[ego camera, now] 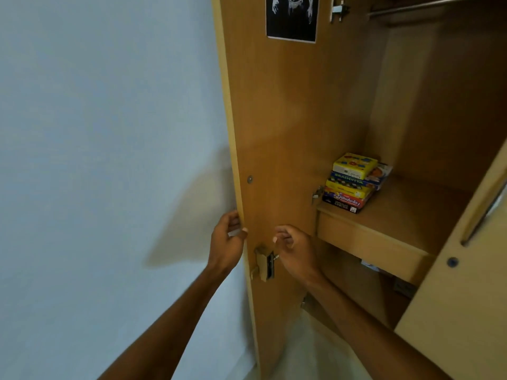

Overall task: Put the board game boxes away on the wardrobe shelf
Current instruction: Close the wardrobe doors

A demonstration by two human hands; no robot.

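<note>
A stack of several board game boxes lies on the wardrobe shelf, at its front left corner, with a yellow box on top. The left wardrobe door stands open. My left hand grips the outer edge of that door, fingers wrapped around it. My right hand hovers in front of the door's inner face, just above the lock, fingers curled with nothing in them.
A black picture is stuck high on the door's inner face. A clothes rail crosses the top of the wardrobe. The right door stands open at the right. A pale wall fills the left.
</note>
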